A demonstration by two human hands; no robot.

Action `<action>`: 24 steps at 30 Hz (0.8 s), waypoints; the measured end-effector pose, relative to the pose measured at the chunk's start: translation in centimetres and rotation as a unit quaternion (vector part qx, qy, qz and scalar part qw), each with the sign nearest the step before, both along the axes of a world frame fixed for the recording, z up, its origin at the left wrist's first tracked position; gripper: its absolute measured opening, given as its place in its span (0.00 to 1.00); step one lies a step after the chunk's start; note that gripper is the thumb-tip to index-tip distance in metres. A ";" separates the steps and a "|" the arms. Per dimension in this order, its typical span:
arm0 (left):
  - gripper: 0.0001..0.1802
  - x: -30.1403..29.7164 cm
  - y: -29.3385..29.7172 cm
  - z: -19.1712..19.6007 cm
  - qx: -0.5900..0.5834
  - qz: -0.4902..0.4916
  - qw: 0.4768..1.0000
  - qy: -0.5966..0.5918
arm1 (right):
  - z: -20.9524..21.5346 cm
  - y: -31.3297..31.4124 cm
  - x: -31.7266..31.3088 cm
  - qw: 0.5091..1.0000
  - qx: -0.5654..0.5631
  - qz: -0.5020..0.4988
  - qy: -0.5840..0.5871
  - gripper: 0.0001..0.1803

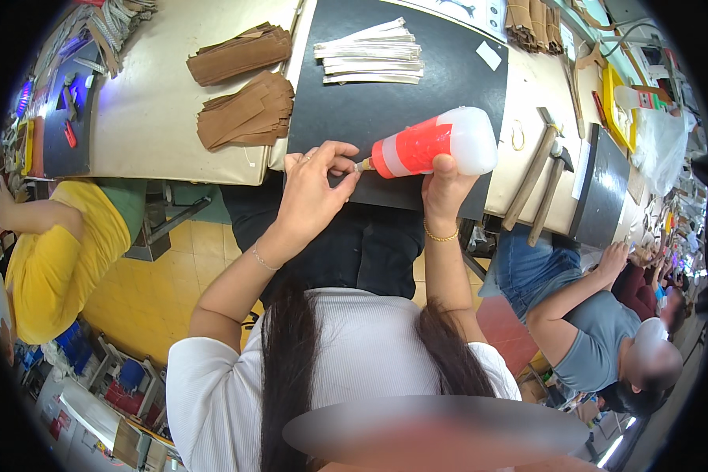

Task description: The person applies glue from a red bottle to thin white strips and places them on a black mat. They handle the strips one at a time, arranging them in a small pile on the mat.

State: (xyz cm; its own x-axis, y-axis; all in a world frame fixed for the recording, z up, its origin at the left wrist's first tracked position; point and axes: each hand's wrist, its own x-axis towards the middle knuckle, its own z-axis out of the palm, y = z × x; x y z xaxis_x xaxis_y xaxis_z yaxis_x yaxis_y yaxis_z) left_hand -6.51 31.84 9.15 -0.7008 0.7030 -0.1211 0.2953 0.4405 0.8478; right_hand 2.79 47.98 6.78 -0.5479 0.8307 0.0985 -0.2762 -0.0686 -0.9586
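My right hand [444, 185] grips a translucent squeeze bottle [436, 143] with an orange-red band, lying sideways with its nozzle pointing left. My left hand [315, 185] pinches at the nozzle tip [363, 165] with thumb and fingers. Both hands hover over the near edge of a black mat [393, 102] on the beige table. At the mat's far side lies a stack of white strips [370, 53].
Two piles of brown cut pieces [244, 86] lie left of the mat. Two hammers [543, 173] rest to the right, beside a dark board [602, 197]. A person in grey sits at right, another in yellow [63, 244] at left. More brown pieces [531, 23] sit far back.
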 end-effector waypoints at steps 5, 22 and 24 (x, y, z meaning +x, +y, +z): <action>0.16 0.1 0.1 -0.1 0.012 0.008 1.000 0.007 | -0.2 -0.1 -0.2 0.999 -0.023 0.014 0.020 0.42; 0.09 0.0 0.1 0.2 0.003 0.013 0.999 -0.042 | 2.3 6.1 4.6 0.986 0.112 -0.124 -0.025 0.40; 0.08 0.0 0.1 0.0 0.008 0.015 0.998 -0.058 | 1.8 6.0 4.8 0.986 0.115 -0.120 -0.020 0.39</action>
State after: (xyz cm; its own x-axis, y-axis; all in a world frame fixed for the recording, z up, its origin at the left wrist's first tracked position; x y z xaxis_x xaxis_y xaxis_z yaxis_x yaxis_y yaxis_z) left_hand -6.49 31.93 9.13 -0.7042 0.6838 -0.1910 0.1815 0.4335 0.8827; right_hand 7.62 54.02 8.54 -0.3462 0.8948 0.2819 -0.2198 0.2148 -0.9516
